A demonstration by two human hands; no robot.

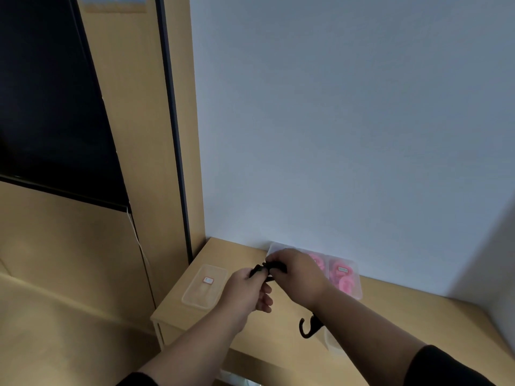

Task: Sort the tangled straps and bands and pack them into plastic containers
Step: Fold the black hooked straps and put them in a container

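Above the wooden tabletop [223, 254], both hands work on one black strap [274, 267]. My left hand [246, 291] pinches its left end, and my right hand [295, 274] grips the bunched part from above. A clear plastic container [355, 295] by the wall holds pink bands [344, 282]. Another black strap [308, 327] curls on the table under my right forearm, partly hidden. A clear lid with a small label [204, 286] lies flat at the table's left end.
A white wall [334, 121] rises right behind the table. A second clear container edge [333, 346] shows near the front, under my right arm. Left of the table stand a wooden panel [133, 135] and a dark window [47, 107].
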